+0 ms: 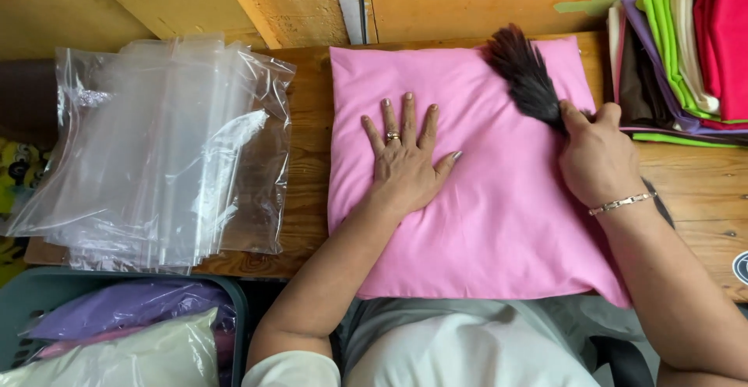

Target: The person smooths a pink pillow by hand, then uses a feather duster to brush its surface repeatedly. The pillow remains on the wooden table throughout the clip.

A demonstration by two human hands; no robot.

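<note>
A pink pillow lies flat on a wooden table right in front of me. My left hand rests palm down on its middle, fingers spread, a ring on one finger. My right hand, wearing a bracelet, grips the handle of a dark feather duster. The duster's feathers lie across the pillow's upper right part, pointing toward the far edge.
A stack of clear plastic bags lies on the table's left side. Folded fabrics in pink, green, cream and purple are piled at the far right. A teal basket at lower left holds bagged pillows. A yellow wall stands behind.
</note>
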